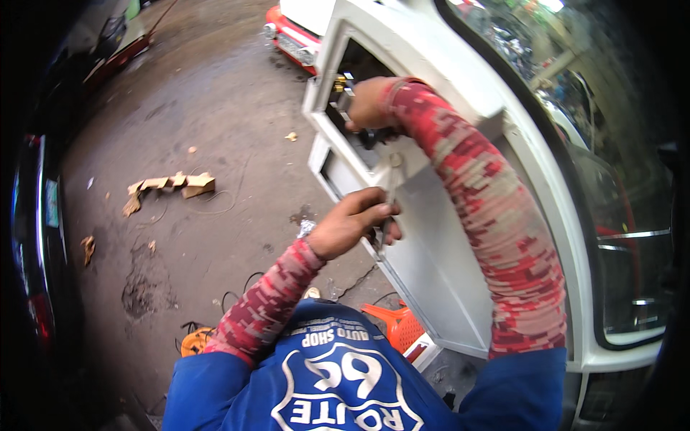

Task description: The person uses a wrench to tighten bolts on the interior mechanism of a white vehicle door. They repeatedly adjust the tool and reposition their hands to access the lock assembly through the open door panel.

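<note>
My left hand [353, 223] is closed around a grey metal wrench [393, 179], its rounded end pointing up and away from me. It is beside the lower edge of an opening in a white vehicle body panel [424, 237]. Bent over from the right, my right hand [370, 103] reaches into that dark opening [359, 57]. Its fingers are curled at a small part with brassy and silvery surfaces [341, 82]; what they grip is partly hidden by the hand and blurred.
On the right is the vehicle's large window [625, 215]. An orange plastic chair [399, 327] stands low beside the panel. Torn cardboard [172, 184] lies on the stained concrete floor at left. A dark car [39, 237] lines the left edge; a red-and-white vehicle [295, 36] stands ahead.
</note>
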The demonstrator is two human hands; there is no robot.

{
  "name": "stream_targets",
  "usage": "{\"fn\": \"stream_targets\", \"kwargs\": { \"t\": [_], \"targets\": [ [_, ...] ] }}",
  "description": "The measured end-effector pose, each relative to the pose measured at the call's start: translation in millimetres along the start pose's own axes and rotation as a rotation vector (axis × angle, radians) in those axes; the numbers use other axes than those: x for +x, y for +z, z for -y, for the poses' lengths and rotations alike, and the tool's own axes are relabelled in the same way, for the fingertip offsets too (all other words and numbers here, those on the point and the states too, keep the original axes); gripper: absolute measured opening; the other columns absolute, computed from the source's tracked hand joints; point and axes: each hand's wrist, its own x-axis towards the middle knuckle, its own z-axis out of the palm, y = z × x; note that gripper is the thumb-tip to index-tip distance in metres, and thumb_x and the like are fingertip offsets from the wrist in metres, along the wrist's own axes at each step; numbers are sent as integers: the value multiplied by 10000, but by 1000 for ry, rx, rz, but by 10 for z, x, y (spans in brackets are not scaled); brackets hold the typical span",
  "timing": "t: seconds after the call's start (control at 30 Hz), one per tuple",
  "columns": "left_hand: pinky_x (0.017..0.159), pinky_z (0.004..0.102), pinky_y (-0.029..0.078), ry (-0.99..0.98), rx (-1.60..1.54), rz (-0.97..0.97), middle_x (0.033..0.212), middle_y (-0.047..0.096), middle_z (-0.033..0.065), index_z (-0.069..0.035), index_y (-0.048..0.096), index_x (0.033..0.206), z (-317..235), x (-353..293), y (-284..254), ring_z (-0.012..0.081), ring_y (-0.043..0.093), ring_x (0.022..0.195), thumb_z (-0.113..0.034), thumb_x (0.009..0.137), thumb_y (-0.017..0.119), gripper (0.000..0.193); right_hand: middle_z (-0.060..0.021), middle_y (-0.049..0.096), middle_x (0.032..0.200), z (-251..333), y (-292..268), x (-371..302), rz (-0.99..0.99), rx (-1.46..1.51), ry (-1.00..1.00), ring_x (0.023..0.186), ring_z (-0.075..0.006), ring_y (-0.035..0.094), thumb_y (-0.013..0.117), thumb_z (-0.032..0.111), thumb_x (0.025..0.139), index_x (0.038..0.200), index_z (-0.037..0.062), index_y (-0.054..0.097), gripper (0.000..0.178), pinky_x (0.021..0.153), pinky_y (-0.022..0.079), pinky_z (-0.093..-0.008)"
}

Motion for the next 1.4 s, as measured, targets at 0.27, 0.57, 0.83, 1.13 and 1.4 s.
{"fn": "stream_targets", "kwargs": {
  "t": [0.27, 0.57, 0.83, 1.13, 1.4],
  "targets": [
    [645, 286, 516, -26, -273, -78, 892, 674, 148, -32, 478, 1076, -221, 49, 316, 184, 644, 739, -240, 1031, 422, 219, -178, 718, 966, 149, -58, -144, -46, 20, 150, 913, -274, 709, 698, 415, 810, 1021, -18, 711, 481, 849, 545, -364],
    [673, 288, 520, -44, -478, -69, 936, 669, 157, -26, 492, 1077, -410, 126, 464, 195, 642, 768, -223, 1029, 394, 225, -170, 722, 918, 143, -53, -147, -13, 66, 148, 832, -253, 715, 746, 447, 764, 993, -21, 721, 521, 779, 555, -348],
    [686, 313, 564, 21, -696, -134, 983, 637, 191, 61, 436, 1226, -475, 246, 657, 239, 669, 809, -196, 1010, 371, 342, -165, 723, 915, 166, -45, -188, -76, 13, 98, 829, -241, 714, 752, 478, 765, 981, -14, 726, 538, 785, 551, -337],
    [546, 313, 532, -68, -389, -292, 894, 647, 147, 27, 463, 1182, -436, 266, 687, 233, 668, 680, -194, 990, 401, 299, -199, 714, 953, 154, -23, -132, -90, -30, 122, 912, -282, 705, 720, 507, 803, 1025, -34, 707, 585, 840, 544, -357],
    [616, 290, 492, -35, -700, -193, 859, 604, 73, -60, 486, 1084, -419, 193, 635, 211, 635, 766, -227, 1020, 384, 205, -204, 711, 962, 146, -20, -142, -109, -12, 127, 933, -293, 702, 725, 503, 806, 1029, -37, 697, 585, 850, 545, -361]
  ]
}}
